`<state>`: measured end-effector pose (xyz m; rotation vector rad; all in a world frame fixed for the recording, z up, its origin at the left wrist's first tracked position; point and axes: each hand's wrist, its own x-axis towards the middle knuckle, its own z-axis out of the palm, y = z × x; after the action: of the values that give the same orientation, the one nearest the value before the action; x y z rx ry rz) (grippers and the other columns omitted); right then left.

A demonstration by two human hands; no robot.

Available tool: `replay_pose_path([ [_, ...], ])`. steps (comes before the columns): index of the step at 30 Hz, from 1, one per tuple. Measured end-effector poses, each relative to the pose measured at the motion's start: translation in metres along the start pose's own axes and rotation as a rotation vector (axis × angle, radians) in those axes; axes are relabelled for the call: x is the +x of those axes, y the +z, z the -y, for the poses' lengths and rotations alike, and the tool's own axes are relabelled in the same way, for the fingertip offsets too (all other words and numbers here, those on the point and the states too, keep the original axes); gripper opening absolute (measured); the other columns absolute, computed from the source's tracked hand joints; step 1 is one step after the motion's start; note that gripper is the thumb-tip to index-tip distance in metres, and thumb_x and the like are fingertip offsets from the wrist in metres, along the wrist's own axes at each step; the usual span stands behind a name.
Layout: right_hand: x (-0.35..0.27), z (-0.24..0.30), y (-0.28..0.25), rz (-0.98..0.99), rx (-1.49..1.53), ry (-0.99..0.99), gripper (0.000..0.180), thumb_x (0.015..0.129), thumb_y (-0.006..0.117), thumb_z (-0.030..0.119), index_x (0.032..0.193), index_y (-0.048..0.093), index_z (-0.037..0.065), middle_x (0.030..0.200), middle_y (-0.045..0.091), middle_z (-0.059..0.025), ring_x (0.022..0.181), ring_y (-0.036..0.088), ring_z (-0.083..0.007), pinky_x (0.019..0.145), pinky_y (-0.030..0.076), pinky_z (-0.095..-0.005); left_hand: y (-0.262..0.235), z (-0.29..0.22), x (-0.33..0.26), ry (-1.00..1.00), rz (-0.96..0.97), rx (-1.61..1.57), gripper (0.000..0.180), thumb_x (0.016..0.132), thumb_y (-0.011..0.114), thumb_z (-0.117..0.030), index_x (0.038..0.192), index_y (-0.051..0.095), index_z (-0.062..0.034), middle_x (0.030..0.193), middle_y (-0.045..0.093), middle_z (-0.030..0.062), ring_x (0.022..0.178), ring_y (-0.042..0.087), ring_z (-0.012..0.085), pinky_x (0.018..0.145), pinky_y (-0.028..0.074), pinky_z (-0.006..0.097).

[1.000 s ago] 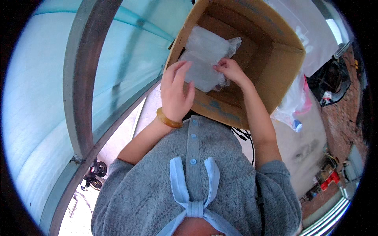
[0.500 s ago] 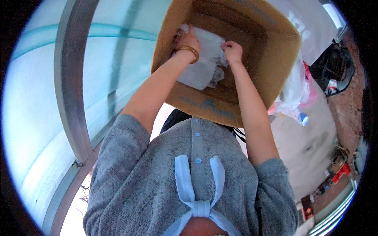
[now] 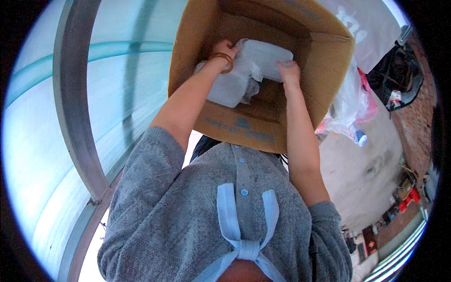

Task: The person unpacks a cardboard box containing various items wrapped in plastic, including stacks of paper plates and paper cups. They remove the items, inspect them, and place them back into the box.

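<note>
Both my hands reach into an open cardboard box (image 3: 324, 61). Between them lies a translucent white plastic pack (image 3: 270, 54), which looks like stacked containers in clear film; its exact kind is hard to tell. My left hand (image 3: 225, 50), with a brown bangle at the wrist, curls round the film at its left end. Gripping the right end is my right hand (image 3: 288, 72), its fingers partly hidden. A second, similar pack (image 3: 229, 89) rests lower in the box on the left, beneath my left wrist, with loose clear film (image 3: 250, 90) beside it.
Left of the box stand a grey metal post (image 3: 73, 94) and pale blue translucent panels (image 3: 108, 80). To the right are clear and pink plastic bags (image 3: 352, 110), a black bag (image 3: 399, 80) and a pale, stained surface (image 3: 359, 174).
The upper pack now spans both hands, further right and apart from the lower pack. My right hand has moved down and right onto its end. The box appears slightly further left in view.
</note>
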<state>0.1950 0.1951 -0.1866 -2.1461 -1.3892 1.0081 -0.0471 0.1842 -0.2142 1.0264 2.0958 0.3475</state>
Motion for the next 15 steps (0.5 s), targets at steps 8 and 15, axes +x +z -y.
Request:
replay_pose_path([
  [8, 0.003, 0.012, -0.005, -0.152, 0.566, 0.127, 0.014, 0.072, 0.054, -0.003, 0.085, 0.056, 0.002, 0.078, 0.059, -0.0107, 0.068, 0.058, -0.0241, 0.062, 0.047, -0.0368, 0.01, -0.006, 0.019, -0.022, -0.093, -0.529, 0.014, 0.079, 0.06, -0.016, 0.088, 0.064, -0.006, 0.084, 0.065, 0.0074, 0.077, 0.061, 0.0205, 0.069, 0.048, 0.032],
  [15, 0.0, 0.083, -0.041, -0.069, 1.117, 0.205, 0.018, 0.072, 0.049, -0.01, 0.084, 0.05, 0.004, 0.075, 0.051, -0.0065, 0.062, 0.053, -0.0196, 0.056, 0.045, -0.0321, -0.077, -0.084, -0.009, 0.18, -0.119, -0.812, 0.014, 0.084, 0.053, -0.007, 0.091, 0.064, -0.0061, 0.076, 0.063, 0.0014, 0.068, 0.056, 0.0131, 0.065, 0.045, 0.027],
])
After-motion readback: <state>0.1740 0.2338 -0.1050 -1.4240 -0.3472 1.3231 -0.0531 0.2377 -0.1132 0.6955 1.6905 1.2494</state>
